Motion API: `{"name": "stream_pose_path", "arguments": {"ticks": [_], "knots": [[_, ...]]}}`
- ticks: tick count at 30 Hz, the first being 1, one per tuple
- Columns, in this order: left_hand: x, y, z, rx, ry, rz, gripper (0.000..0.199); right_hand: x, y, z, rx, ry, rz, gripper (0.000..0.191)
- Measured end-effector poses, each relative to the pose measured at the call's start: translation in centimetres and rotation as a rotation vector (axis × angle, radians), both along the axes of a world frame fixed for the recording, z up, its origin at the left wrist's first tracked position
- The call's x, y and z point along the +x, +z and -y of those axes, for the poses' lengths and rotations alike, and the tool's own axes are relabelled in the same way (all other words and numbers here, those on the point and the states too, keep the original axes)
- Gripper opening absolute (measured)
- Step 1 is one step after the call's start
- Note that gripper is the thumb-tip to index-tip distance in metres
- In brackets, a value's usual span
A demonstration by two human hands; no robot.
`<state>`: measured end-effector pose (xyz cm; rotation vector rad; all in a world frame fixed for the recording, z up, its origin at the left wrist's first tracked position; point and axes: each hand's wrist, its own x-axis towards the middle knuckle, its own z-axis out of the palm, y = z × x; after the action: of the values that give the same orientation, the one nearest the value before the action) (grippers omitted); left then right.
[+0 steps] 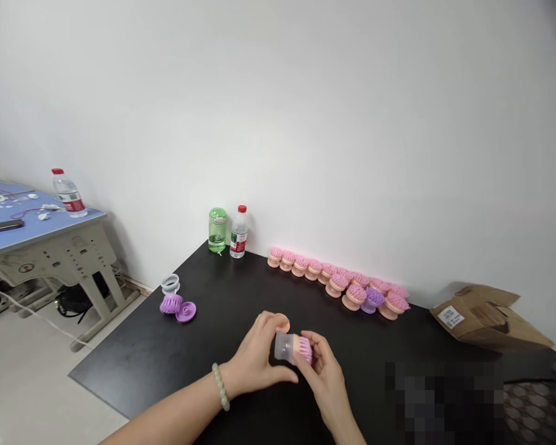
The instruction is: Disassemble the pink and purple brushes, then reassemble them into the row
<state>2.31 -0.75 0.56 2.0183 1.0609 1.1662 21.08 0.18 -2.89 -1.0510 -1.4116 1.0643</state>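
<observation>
My left hand (pixel 254 357), with a pale green bead bracelet (pixel 220 387) on its wrist, holds a round peach disc (pixel 282 323) at its fingertips. My right hand (pixel 327 378) grips a pink silicone bristle brush head (pixel 304 350). A clear plastic cap (pixel 283 347) sits between my hands against the bristles, and my left fingers touch it. Along the far table edge stands a cluster of several pink-and-peach brushes (pixel 338 281), with one purple brush (pixel 373 300) among them.
A black table (pixel 139 358) holds a purple brush (pixel 171 303), a purple disc (pixel 186 311), clear rings (pixel 170 283), a green bottle (pixel 217 230), a water bottle (pixel 238 232) and a brown cardboard package (pixel 488 318). A blue-topped desk (pixel 41 247) stands left.
</observation>
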Motion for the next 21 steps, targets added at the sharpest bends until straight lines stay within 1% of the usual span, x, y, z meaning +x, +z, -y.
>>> {"name": "stream_pose_path", "arguments": {"ticks": [2, 3, 5, 7, 10, 13, 15, 17, 18, 19, 21], "knots": [[-0.4, 0.5, -0.4, -0.171, -0.018, 0.124, 0.038, 0.2, 0.0, 0.1, 0.053, 0.020, -0.001, 0.042], [-0.6, 0.6, -0.6, -0.273, -0.052, 0.184, 0.032, 0.2, -0.1, 0.1, 0.070, 0.033, 0.008, 0.044], [-1.1, 0.5, -1.2, -0.438, -0.132, 0.290, 0.035, 0.3, -0.2, 0.1, 0.082, 0.063, 0.030, 0.045], [-1.5, 0.2, -1.6, -0.509, -0.182, 0.346, 0.042, 0.3, -0.2, 0.2, 0.077, 0.090, 0.038, 0.048], [-1.6, -0.1, -1.9, -0.496, -0.200, 0.294, 0.046, 0.3, -0.3, 0.3, 0.052, 0.116, 0.042, 0.050], [-1.5, 0.0, -1.7, -0.385, -0.208, 0.120, 0.048, -0.1, -0.3, 0.5, 0.063, 0.070, 0.122, 0.049], [-1.5, 0.1, -1.6, -0.283, -0.177, -0.017, 0.050, -0.4, -0.4, 0.6, 0.092, 0.037, 0.191, 0.046], [-1.7, 0.2, -1.7, -0.244, -0.119, -0.064, 0.048, -0.5, -0.6, 0.3, 0.132, 0.041, 0.188, 0.045], [-1.9, 0.2, -1.9, -0.259, -0.091, -0.025, 0.046, -0.6, -0.8, 0.0, 0.146, 0.041, 0.170, 0.045], [-2.1, 0.3, -2.1, -0.291, -0.073, 0.056, 0.046, -0.6, -1.2, -0.5, 0.155, 0.029, 0.159, 0.045], [-2.7, 0.3, -2.5, -0.371, -0.057, 0.303, 0.046, -0.6, -2.0, -1.7, 0.159, -0.038, 0.214, 0.046]]}}
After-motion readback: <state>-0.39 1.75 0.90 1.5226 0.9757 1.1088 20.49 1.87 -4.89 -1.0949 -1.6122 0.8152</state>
